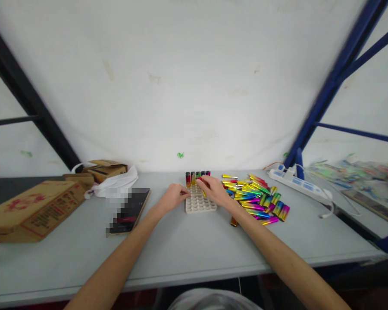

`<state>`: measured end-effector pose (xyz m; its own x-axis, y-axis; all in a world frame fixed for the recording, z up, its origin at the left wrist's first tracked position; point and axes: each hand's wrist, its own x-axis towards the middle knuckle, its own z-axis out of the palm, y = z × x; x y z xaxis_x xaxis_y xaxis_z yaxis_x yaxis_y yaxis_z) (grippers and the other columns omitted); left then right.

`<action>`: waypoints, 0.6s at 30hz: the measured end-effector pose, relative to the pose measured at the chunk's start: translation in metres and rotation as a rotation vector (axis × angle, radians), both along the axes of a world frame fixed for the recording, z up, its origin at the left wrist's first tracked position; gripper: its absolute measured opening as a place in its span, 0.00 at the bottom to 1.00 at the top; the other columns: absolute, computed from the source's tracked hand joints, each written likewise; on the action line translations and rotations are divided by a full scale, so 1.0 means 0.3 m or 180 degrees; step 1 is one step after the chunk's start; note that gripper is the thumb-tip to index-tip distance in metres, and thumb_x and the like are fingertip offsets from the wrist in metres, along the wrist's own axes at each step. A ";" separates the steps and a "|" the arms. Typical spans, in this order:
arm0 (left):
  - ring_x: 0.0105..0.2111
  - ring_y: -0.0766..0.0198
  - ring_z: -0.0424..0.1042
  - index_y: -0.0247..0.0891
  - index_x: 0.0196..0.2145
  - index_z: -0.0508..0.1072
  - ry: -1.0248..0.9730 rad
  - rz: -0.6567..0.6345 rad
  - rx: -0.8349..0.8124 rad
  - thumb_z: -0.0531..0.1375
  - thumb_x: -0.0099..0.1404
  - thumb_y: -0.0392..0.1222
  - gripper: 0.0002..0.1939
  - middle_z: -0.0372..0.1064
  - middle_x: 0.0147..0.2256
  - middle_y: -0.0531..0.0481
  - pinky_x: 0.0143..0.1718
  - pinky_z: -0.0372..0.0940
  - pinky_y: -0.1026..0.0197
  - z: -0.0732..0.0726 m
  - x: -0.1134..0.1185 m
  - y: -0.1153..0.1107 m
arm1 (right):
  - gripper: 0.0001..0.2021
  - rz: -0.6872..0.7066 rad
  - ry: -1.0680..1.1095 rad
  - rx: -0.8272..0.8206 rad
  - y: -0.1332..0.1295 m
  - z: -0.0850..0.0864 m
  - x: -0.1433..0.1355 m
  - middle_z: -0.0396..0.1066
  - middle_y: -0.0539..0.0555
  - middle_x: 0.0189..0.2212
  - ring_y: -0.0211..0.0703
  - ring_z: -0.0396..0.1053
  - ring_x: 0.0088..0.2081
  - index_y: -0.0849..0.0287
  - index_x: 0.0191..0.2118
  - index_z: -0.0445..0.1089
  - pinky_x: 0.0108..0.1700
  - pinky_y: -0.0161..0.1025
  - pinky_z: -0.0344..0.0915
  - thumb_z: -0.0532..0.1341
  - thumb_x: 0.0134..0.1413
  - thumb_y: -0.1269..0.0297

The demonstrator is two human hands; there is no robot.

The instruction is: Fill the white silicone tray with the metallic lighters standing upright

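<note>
A pale tray [201,211] with rows of round holes lies on the table in front of me. Several shiny coloured metal tubes [193,178], like lighter casings, stand upright along its far row. My right hand [214,190] is over the tray's right side, fingers closed on a shiny yellow tube [204,193] whose upper part they cover. At the tray's left edge is my left hand [174,197], its fingertips pinched together; whether anything is between them is too small to see. A loose pile of metallic tubes [254,196] in many colours spreads right of the tray, partly behind my right forearm.
A dark flat box [131,212], partly pixelated, lies left of my left hand. Farther left are a white plastic bag [116,185] and cardboard boxes [45,206]. A white power strip [300,186] with cables runs along the right. Blue rack posts [330,86] rise beyond it.
</note>
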<state>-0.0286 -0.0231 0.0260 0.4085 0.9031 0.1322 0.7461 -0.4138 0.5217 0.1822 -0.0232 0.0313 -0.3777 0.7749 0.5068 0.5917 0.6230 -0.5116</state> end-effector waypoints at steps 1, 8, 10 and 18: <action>0.31 0.58 0.72 0.33 0.32 0.83 -0.0012 0.0001 0.0004 0.60 0.62 0.48 0.16 0.78 0.27 0.45 0.31 0.59 0.64 0.000 0.000 -0.001 | 0.19 -0.0037 -0.0110 -0.0004 0.012 0.006 -0.004 0.65 0.49 0.26 0.39 0.62 0.29 0.57 0.30 0.64 0.34 0.35 0.55 0.49 0.70 0.52; 0.29 0.59 0.71 0.33 0.29 0.82 0.0143 0.0048 0.0067 0.59 0.62 0.43 0.14 0.77 0.25 0.46 0.31 0.58 0.63 0.017 0.010 -0.016 | 0.14 -0.0038 -0.0676 0.0033 0.098 -0.004 -0.044 0.73 0.54 0.31 0.40 0.67 0.32 0.60 0.35 0.68 0.36 0.36 0.55 0.52 0.70 0.58; 0.30 0.58 0.73 0.33 0.30 0.82 0.0139 0.0049 0.0067 0.59 0.62 0.42 0.13 0.78 0.27 0.46 0.32 0.59 0.63 0.021 0.012 -0.019 | 0.14 -0.0006 -0.0743 0.0035 0.112 -0.016 -0.056 0.74 0.55 0.33 0.41 0.68 0.34 0.61 0.37 0.68 0.37 0.36 0.56 0.52 0.70 0.59; 0.33 0.56 0.75 0.32 0.31 0.82 0.0141 0.0056 0.0036 0.59 0.62 0.40 0.13 0.80 0.31 0.43 0.32 0.59 0.63 0.019 0.009 -0.019 | 0.15 -0.0017 -0.1448 0.0075 0.113 0.007 -0.107 0.76 0.62 0.39 0.45 0.72 0.41 0.63 0.42 0.72 0.43 0.37 0.61 0.53 0.70 0.58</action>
<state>-0.0260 -0.0288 0.0317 0.3981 0.9088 0.1246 0.7755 -0.4060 0.4835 0.1500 0.0108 0.0335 -0.5620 0.7678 0.3077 0.7564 0.6276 -0.1845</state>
